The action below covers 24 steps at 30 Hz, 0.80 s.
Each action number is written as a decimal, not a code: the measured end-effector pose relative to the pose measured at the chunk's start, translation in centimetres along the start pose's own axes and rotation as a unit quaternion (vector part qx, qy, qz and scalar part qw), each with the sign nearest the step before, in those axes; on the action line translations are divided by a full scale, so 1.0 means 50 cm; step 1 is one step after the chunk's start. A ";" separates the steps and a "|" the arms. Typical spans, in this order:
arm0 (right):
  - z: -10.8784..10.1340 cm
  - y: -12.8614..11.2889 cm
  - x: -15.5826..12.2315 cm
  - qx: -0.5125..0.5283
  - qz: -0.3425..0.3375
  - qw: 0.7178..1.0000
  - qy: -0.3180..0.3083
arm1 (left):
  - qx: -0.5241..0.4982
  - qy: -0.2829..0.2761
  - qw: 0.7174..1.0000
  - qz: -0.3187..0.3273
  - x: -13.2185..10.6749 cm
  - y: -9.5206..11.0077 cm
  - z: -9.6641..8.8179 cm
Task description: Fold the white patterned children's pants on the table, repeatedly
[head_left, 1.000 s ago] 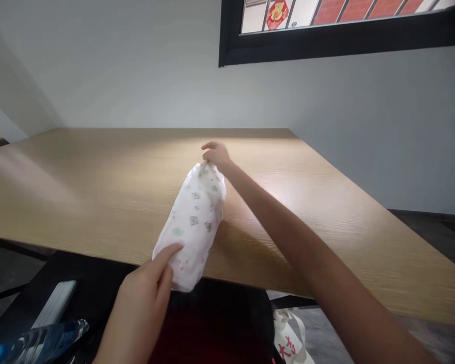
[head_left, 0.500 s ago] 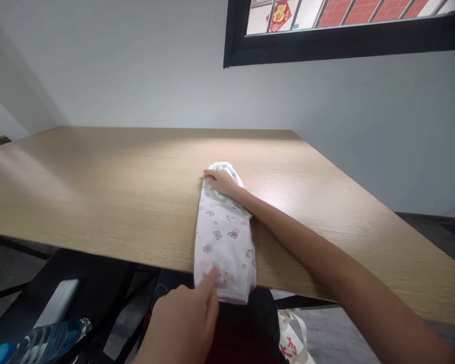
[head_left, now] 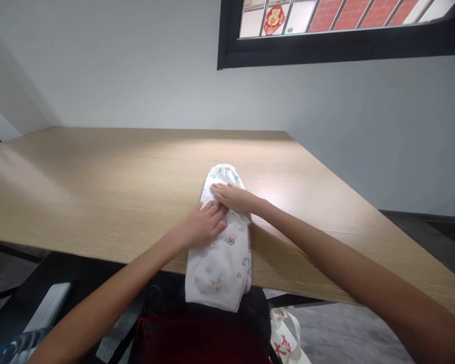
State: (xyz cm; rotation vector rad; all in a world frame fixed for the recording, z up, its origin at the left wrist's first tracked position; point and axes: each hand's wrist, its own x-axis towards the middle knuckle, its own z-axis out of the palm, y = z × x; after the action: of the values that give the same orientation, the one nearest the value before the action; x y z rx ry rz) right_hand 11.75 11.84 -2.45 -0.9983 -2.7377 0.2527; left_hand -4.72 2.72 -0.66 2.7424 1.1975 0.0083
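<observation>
A long, folded white garment, printed with small pink, green and grey figures, lies on the table with its gathered end pointing away from me. Its near end hangs over the table's front edge. My right hand rests flat on the upper part of the cloth, fingers stretched out to the left. Just below it, my left hand lies palm down on the garment, slightly blurred, its fingertips close to or touching the right hand's fingers. Neither hand grips the cloth.
The wooden table reaches back to a pale wall below a dark-framed window. A black chair at lower left bears a plastic bottle. A white bag with red writing is under the table at right.
My left hand has moved up and away from the garment's near end onto its middle. My right hand has slid slightly toward me and flattened out. The view has shifted a little.
</observation>
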 end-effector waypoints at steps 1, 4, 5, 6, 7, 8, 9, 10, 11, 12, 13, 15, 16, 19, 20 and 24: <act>0.004 0.021 0.018 -0.044 0.000 0.999 0.005 | -0.010 0.009 1.000 0.003 -0.039 0.022 0.010; 0.009 0.070 0.068 -0.130 0.006 0.992 0.006 | -0.035 0.038 0.999 0.009 -0.161 0.090 0.036; 0.008 0.077 0.081 -0.145 0.005 0.989 0.005 | -0.030 0.050 0.998 0.015 -0.193 0.108 0.046; 0.007 0.078 0.090 -0.160 0.002 0.987 0.006 | -0.018 0.067 0.997 0.020 -0.218 0.120 0.057; 0.004 0.073 0.095 -0.177 -0.004 0.984 0.015 | 0.001 0.088 0.996 0.023 -0.235 0.128 0.069; 0.001 0.061 0.094 -0.193 -0.013 0.981 0.028 | 0.021 0.116 0.993 0.023 -0.244 0.130 0.080; -0.004 0.044 0.088 -0.208 -0.025 0.977 0.043 | 0.040 0.145 0.989 0.018 -0.246 0.127 0.091; -0.009 0.021 0.076 -0.218 -0.044 0.974 0.054 | 0.053 0.172 0.983 0.013 -0.244 0.120 0.098; -0.014 -0.006 0.057 -0.222 -0.067 0.971 0.063 | 0.061 0.199 0.978 0.012 -0.239 0.110 0.104; -0.018 -0.037 0.032 -0.220 -0.091 0.969 0.069 | 0.061 0.224 0.972 0.019 -0.232 0.099 0.106; -0.021 -0.070 0.001 -0.215 -0.116 0.967 0.072 | 0.056 0.245 0.967 0.032 -0.225 0.088 0.105; -0.019 -0.137 -0.074 -0.180 -0.156 0.968 0.075 | 0.043 0.275 0.958 0.065 -0.214 0.068 0.099; -0.012 -0.168 -0.115 -0.149 -0.166 0.972 0.072 | 0.039 0.287 0.954 0.081 -0.211 0.060 0.094; 0.026 -0.236 -0.228 -0.047 -0.157 0.985 0.054 | 0.038 0.305 0.944 0.123 -0.208 0.048 0.082; 0.039 -0.250 -0.256 -0.026 -0.147 0.987 0.054 | 0.030 0.306 0.942 0.137 -0.210 0.047 0.077; 0.034 -0.289 -0.314 0.038 -0.123 0.987 0.097 | -0.103 0.252 0.950 0.155 -0.236 0.059 0.045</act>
State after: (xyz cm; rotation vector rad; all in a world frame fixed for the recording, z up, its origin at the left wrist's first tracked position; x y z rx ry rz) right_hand 14.18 -9.44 -2.95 -0.6209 -2.6162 0.2051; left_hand -10.47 -8.17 -1.86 2.7829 0.7738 0.8617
